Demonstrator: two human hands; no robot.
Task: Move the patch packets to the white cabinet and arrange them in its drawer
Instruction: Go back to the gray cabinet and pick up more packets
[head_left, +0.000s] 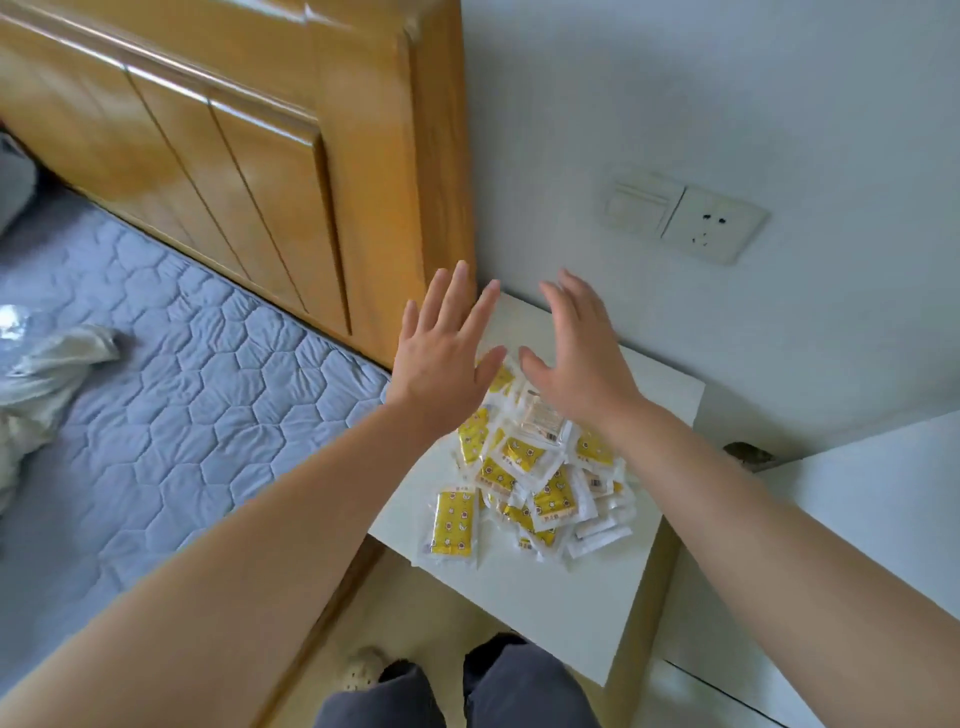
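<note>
Nearest, at six o'clock, the person's trouser legs (519, 691) and one slipper (363, 670) stood on the floor, facing a white table (545, 613). On its top, just below the view's centre toward five o'clock, the patch packets (530, 483) lay in a loose heap, yellow faces and white edges overlapping. Heaped like that, they probably called for a two-handed scoop rather than picking one by one.

Over the heap's far edge hovered the left hand (447, 358), at eleven o'clock of the pile, and the right hand (582, 358), at one o'clock. Their thumbs were close but apart, the fingers straight and spread. They held nothing and seemed to touch no packet.

A second white surface (857, 519) at four o'clock may have been the cabinet; no drawer showed. Farther off lay a quilted mattress (182, 405) at nine, a wooden headboard (234, 156) at eleven and a wall socket (711, 223) at two.
</note>
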